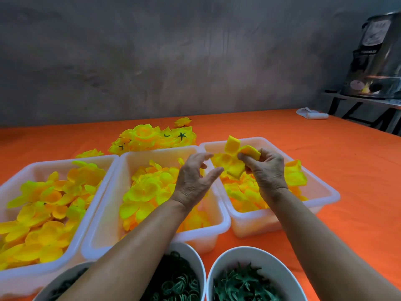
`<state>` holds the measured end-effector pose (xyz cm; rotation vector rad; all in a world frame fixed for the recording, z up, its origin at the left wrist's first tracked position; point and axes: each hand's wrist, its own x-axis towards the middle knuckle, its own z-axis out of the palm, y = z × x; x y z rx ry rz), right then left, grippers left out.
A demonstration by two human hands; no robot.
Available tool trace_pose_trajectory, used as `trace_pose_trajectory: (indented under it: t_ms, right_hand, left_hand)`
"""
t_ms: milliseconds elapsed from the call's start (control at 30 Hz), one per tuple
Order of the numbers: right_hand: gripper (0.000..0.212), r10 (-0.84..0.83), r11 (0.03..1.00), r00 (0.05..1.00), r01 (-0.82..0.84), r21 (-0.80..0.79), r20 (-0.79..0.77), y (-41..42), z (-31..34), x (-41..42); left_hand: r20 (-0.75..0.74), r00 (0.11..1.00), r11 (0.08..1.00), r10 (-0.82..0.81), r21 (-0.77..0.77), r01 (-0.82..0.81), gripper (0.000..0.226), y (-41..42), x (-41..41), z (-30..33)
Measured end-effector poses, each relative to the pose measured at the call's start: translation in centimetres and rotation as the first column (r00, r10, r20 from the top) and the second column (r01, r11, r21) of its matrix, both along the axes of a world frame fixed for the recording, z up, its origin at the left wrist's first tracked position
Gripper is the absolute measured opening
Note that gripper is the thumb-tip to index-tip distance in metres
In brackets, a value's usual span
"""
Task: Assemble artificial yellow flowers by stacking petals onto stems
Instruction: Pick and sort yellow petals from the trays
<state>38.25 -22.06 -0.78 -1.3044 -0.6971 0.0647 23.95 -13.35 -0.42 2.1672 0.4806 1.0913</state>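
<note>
Progress so far: a heap of finished flowers (152, 137) sits behind the bins, but all three petal bins (325, 192) look pretty full, so I'd guess loads left. My right hand (265, 170) pinches a four-lobed yellow petal layer (232, 158) above the right bin, floppy and cupped. My left hand (193, 179) is just beside it, fingers spread, holding nothing. Can't see any stem yet.

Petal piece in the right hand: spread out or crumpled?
Spread. The petal piece fans four lobes outward while the right hand pinches one lobe above the right tray.
</note>
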Motion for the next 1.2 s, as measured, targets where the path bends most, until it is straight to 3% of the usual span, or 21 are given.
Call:
trace_pose_trajectory:
  t_ms: [133,300,633,767,967,1100,1200]
  right_hand:
    - [0.021,0.173,0.983,0.985,-0.174,-0.062,-0.023,-0.1,0.1,-0.7]
    - [0.025,0.311,0.943,0.950,-0.307,-0.132,0.016,-0.2,0.4,-1.4]
    - [0.015,0.441,0.873,0.897,-0.421,-0.245,0.030,0.0,0.4,-2.0]
    - [0.012,0.459,0.863,0.888,-0.453,-0.226,-0.025,-0.1,0.7,-1.9]
    - [0.016,0.308,0.931,0.944,-0.325,-0.169,-0.117,-0.2,0.5,-1.2]
    - [0.020,0.155,0.977,0.974,-0.176,-0.118,-0.164,-0.1,0.4,-0.8]
    - [0.021,0.082,0.994,0.972,-0.097,-0.056,-0.222,-0.1,0.5,-0.4]
  left_hand:
    - [0.042,0.999,0.997,0.009,-0.071,-0.006,0.055,0.1,0.1,0.1]
    - [0.075,0.996,0.998,-0.057,-0.037,0.060,0.027,-0.2,-0.1,0.3]
    - [0.200,0.974,0.976,-0.107,-0.165,0.141,0.005,-0.2,-0.1,0.5]
    - [0.232,0.970,0.965,-0.079,-0.225,0.133,0.012,0.2,0.1,0.3]
    - [0.365,0.922,0.909,0.134,-0.417,0.033,0.020,1.5,0.0,0.5]
    - [0.375,0.895,0.891,0.243,-0.452,-0.053,0.007,2.0,0.2,0.5]
    - [0.349,0.907,0.904,0.238,-0.421,-0.075,0.007,2.0,0.3,0.5]
